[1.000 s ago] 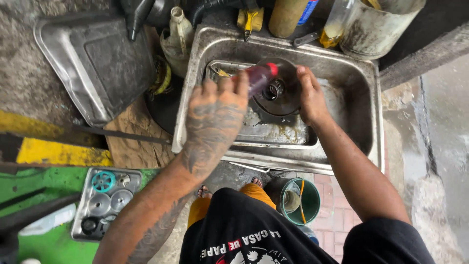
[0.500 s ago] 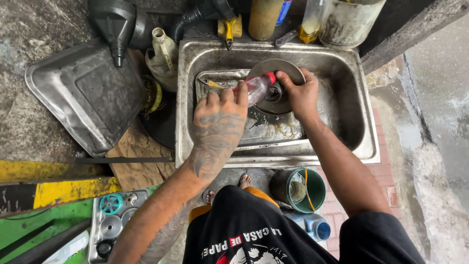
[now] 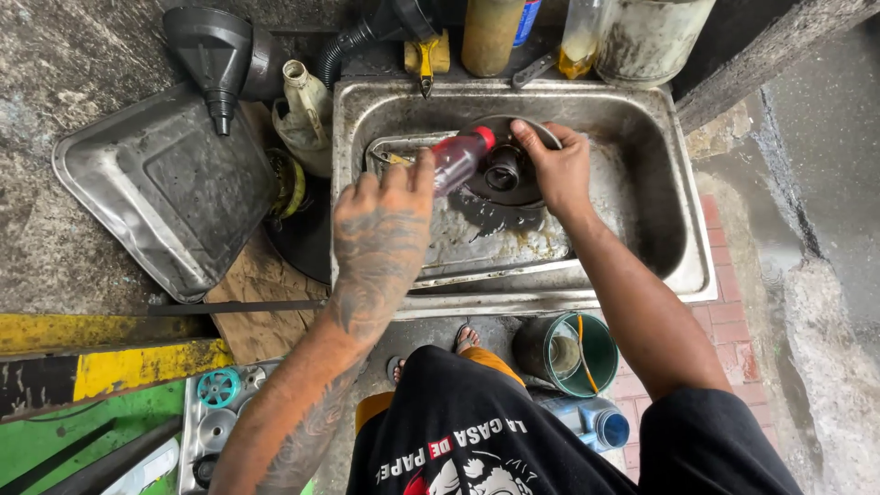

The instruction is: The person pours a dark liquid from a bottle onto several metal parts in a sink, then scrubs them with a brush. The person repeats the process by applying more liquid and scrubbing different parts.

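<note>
Red-capped bottle [image 3: 458,158] sits in the left hand [image 3: 380,229]'s closed grip; right hand [image 3: 557,170] clasps a round metal part [image 3: 506,170].

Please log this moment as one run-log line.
left hand: tilts red-capped bottle | right hand: holds round metal part | place: steel sink

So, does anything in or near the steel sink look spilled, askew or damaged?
Yes. The left hand tips a clear red-capped plastic bottle toward the round dark metal part steadied by the right hand. Dirty liquid lies on the steel sink floor.
</note>
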